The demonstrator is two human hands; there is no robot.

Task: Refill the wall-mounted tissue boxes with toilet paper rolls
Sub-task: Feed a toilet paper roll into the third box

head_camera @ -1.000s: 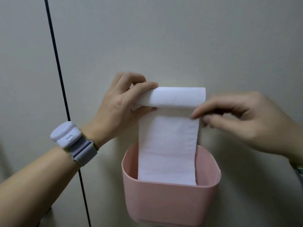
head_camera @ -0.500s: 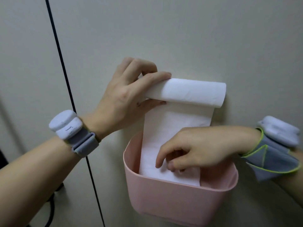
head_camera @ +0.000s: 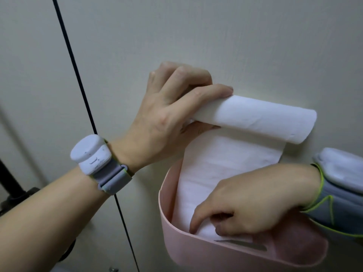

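Observation:
A pink wall-mounted tissue box [head_camera: 216, 254] hangs open-topped at the lower right. Above it my left hand [head_camera: 167, 118] grips the left end of a thin white toilet paper roll [head_camera: 261, 120], held level against the wall. A sheet of paper [head_camera: 220, 169] hangs unrolled from the roll down into the box. My right hand [head_camera: 253, 203] reaches inside the box, its fingers curled and pressed on the lower end of the sheet. Whether those fingers pinch the paper is hidden by the hand itself.
The beige wall [head_camera: 235, 36] fills the view. A black cable [head_camera: 78, 79] runs down it, left of my left hand. Both wrists wear grey bands with pale devices. A dark pole or fitting [head_camera: 11, 185] shows at the left edge.
My right hand left the roll's right end and dropped into the box onto the hanging sheet. The roll was lifted slightly higher, and the camera has come closer.

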